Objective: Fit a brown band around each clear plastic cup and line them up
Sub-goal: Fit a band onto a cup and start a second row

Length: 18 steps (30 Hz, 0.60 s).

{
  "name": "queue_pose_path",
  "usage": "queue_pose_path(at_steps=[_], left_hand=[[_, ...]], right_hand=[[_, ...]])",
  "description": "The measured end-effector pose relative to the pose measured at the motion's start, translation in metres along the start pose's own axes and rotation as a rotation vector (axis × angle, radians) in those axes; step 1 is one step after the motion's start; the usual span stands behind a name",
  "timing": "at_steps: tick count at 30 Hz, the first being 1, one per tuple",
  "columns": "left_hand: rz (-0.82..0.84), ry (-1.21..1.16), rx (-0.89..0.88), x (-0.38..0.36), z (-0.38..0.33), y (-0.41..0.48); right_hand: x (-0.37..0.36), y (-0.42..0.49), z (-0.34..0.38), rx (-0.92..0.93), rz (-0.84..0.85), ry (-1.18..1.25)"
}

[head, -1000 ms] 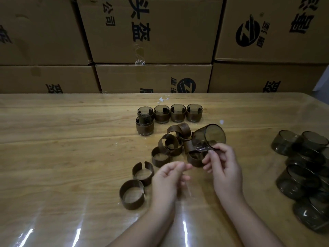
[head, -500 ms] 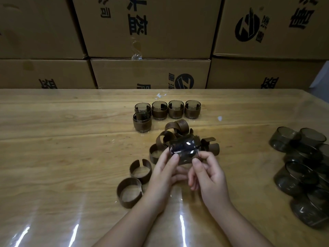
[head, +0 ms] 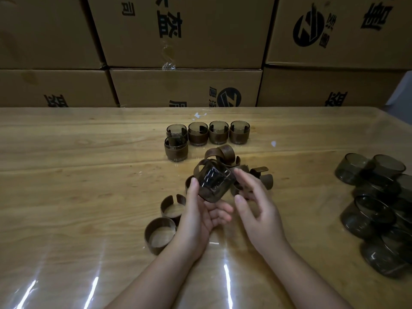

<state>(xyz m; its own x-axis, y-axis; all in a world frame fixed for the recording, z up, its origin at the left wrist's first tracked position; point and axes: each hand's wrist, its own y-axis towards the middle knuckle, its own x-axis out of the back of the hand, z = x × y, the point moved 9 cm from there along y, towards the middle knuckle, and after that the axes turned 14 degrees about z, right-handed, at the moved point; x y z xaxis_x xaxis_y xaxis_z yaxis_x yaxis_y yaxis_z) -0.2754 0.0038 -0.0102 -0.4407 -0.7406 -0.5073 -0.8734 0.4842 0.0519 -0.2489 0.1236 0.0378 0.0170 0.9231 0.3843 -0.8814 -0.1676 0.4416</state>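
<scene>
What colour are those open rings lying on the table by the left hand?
The bands are dark brown; the head view shows them best.

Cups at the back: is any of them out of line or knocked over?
Four banded cups stand in a straight row. A fifth banded cup stands in front of the leftmost, out of that line, perhaps starting a second row. All five are upright.

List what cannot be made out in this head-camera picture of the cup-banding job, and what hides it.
1. Head view: the held cup in the left hand is motion-blurred; whether a band sits on it is unclear.
2. Head view: the bare cups overlap and the right edge cuts them; no count possible.
3. Head view: the loose bands lie partly behind the held cup and the right hand.
</scene>
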Motion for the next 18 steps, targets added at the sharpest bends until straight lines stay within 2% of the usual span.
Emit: queue_pose_path(at_steps=[6, 13, 18], left_hand=[[0.03, 0.003, 0.018, 0.0, 0.001, 0.001], [-0.055, 0.068, -0.027, 0.006, -0.001, 0.001], [-0.124, 0.061, -0.045, 0.011, 0.0, 0.001]], right_hand=[[-0.008, 0.003, 0.003, 0.011, 0.076, -0.046], [-0.013, 0.002, -0.009, -0.099, 0.122, -0.011], [-0.012, 0.002, -0.01, -0.106, 0.115, 0.015]])
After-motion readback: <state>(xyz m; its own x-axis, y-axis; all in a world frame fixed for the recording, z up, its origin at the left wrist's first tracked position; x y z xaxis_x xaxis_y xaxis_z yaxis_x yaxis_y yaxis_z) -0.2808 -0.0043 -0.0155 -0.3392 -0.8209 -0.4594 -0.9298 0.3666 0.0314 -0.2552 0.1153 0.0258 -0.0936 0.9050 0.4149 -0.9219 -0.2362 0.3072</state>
